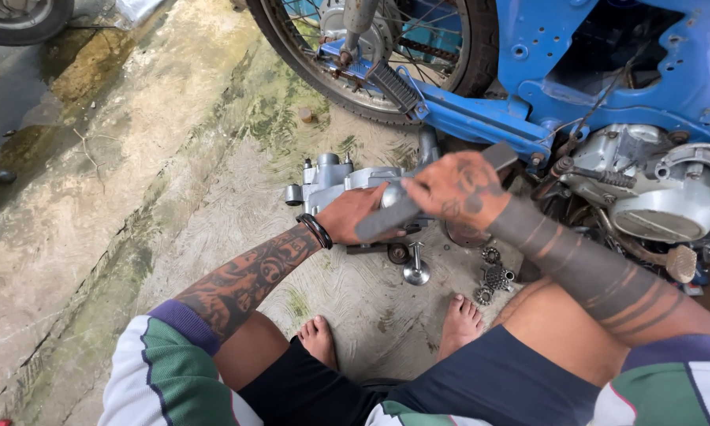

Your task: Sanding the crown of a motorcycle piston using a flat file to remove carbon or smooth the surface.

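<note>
Right hand (459, 189) gripped a grey bar (418, 201); left hand (363, 214) closed beneath it, over the engine casing (331, 177) on the concrete floor (213, 197) beside the blue motorcycle (607, 63). Casing looked heavy, rigid; best held by its edges.

The frame (599, 71) is bright blue, the engine (654, 185) dull silver. The casing (331, 180) under the left hand (363, 217) is pale grey metal; the bar (386, 221) in the right hand (457, 189) is dark grey. Both forearms carry black tattoos, the right in plain bands. A black band (317, 230) circles the left wrist. The sleeves (173, 363) are white, green and purple. The concrete (134, 197) is tan, streaked green.
</note>
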